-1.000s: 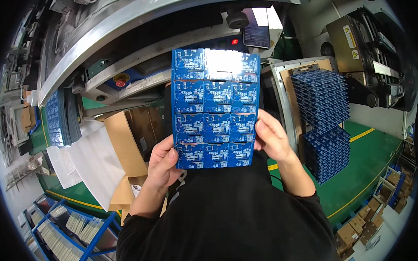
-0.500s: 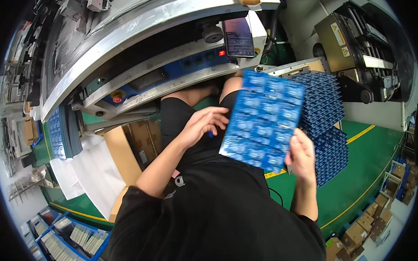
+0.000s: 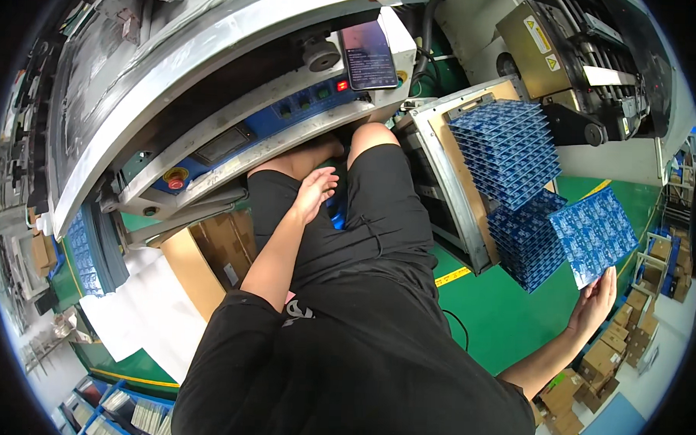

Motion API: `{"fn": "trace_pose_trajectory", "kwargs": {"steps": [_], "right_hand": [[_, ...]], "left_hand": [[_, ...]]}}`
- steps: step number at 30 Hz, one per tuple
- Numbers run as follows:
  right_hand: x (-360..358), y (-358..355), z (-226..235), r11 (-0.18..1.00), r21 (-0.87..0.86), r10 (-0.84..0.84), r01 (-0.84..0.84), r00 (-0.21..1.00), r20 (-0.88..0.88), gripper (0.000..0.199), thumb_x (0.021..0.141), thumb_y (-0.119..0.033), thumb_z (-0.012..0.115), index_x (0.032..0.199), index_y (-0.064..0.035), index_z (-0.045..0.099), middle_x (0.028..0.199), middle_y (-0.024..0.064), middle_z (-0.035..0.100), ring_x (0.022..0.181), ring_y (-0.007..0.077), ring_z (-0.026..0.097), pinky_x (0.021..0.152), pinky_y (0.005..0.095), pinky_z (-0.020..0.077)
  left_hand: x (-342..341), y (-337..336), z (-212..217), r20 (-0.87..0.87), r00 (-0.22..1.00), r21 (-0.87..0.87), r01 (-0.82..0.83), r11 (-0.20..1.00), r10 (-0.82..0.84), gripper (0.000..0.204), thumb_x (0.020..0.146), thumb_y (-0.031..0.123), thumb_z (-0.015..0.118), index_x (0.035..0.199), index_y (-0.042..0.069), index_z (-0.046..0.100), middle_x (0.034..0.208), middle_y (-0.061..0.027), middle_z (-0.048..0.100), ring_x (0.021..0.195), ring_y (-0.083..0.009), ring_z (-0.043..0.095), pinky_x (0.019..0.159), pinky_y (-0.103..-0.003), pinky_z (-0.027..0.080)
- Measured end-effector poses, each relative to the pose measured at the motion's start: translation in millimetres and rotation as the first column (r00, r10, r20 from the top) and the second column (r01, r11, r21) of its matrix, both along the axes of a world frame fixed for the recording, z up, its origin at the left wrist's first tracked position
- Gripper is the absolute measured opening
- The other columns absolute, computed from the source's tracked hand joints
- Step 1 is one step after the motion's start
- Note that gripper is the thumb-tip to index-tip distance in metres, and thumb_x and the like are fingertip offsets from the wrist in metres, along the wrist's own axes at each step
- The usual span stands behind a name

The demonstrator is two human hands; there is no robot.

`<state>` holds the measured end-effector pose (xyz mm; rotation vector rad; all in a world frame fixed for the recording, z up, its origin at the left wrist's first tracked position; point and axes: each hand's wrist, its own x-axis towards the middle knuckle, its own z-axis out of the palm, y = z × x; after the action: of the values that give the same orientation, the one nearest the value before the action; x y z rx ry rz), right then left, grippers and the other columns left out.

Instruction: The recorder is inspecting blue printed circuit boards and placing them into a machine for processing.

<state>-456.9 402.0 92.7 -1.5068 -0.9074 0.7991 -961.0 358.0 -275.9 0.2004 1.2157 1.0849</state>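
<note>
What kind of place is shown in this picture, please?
Probably an electronics workshop or factory floor: stacked blue circuit boards stand beside the person, the right hand holds another board, and a machine with a red push button is in front.

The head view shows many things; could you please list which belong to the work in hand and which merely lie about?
Work in hand:
- board, in the right hand
- far stack and near stack, similar blue boards

Seemingly just lying about:
- phone
- carton
- white sheet
</note>
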Motion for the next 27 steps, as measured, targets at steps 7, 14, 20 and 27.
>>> {"fn": "trace_pose_trajectory", "kwargs": {"steps": [7,14,20,27], "right_hand": [[-3.3,-6.1,4.2,0.958,-0.175,-0.181,0.226,0.954,0.237,0.014,0.097,-0.020,0.054,0.094,-0.0083,0.060,0.058,-0.0063,0.045,0.044,0.0010,0.034,0.039,0.0178,0.0220],[-21.9,24.0,-33.3,0.890,-0.456,0.183,0.001,0.915,0.359,0.027,0.096,-0.025,0.050,0.076,-0.0083,0.056,0.057,-0.0037,0.052,0.046,0.0042,0.043,0.042,0.0197,0.0325],[-53.8,67.8,-84.0,0.845,-0.529,0.278,-0.084,0.913,0.298,0.028,0.096,-0.022,0.045,0.078,-0.0044,0.057,0.062,0.0002,0.059,0.049,0.0058,0.050,0.046,0.0212,0.0410],[-56.2,92.9,-126.1,0.826,-0.543,0.343,-0.153,0.900,0.268,0.030,0.097,-0.020,0.042,0.080,0.0001,0.057,0.064,0.0040,0.061,0.051,0.0088,0.054,0.050,0.0233,0.0469]], "left_hand": [[-1.1,5.2,-3.2,0.010,1.000,0.016,-0.017,1.000,0.017,0.029,0.099,0.018,0.046,0.124,0.007,0.054,0.112,-0.0070,0.061,0.098,-0.0131,0.057,0.086,-0.028,0.047],[1.5,4.7,0.4,0.008,1.000,0.013,0.023,1.000,-0.023,0.030,0.100,0.019,0.045,0.126,0.007,0.054,0.113,-0.0067,0.060,0.099,-0.0128,0.056,0.088,-0.028,0.046],[5.7,0.8,8.1,-0.021,0.999,0.008,0.029,1.000,-0.029,0.031,0.100,0.020,0.045,0.126,0.006,0.053,0.113,-0.0064,0.060,0.099,-0.0124,0.056,0.088,-0.028,0.047],[4.5,-1.7,8.3,-0.004,1.000,0.038,0.011,0.999,-0.011,0.031,0.100,0.019,0.046,0.126,0.006,0.054,0.112,-0.0056,0.061,0.096,-0.0117,0.058,0.087,-0.027,0.047]]}}
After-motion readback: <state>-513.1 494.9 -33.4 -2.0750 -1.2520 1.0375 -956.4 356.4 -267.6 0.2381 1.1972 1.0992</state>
